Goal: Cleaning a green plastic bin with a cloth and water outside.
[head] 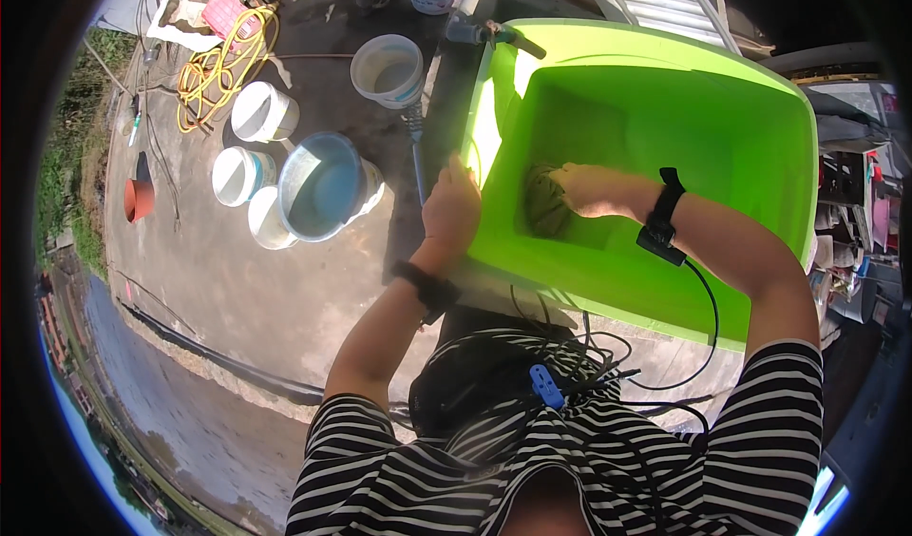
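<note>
A large lime-green plastic tub (712, 279) stands before me. Inside it, at the left part of the floor, lies a crumpled dark olive cloth (547, 204). My right hand (588, 188) reaches down into the tub and grips the cloth's upper right side; its fingertips are partly hidden in the folds. My left hand (452, 204) is at the tub's left rim, fingers closed over the edge. A black wrist strap with a small box (661, 240) sits on my right forearm, and a cable runs from it.
A pipe with a tap (509, 35) juts over the tub's far left corner. On the concrete floor at left are a grey-blue bucket (320, 187), several white buckets (265, 112), a coiled yellow hose (228, 65) and a terracotta-coloured pot (139, 201). Black cables (605, 351) hang at my waist.
</note>
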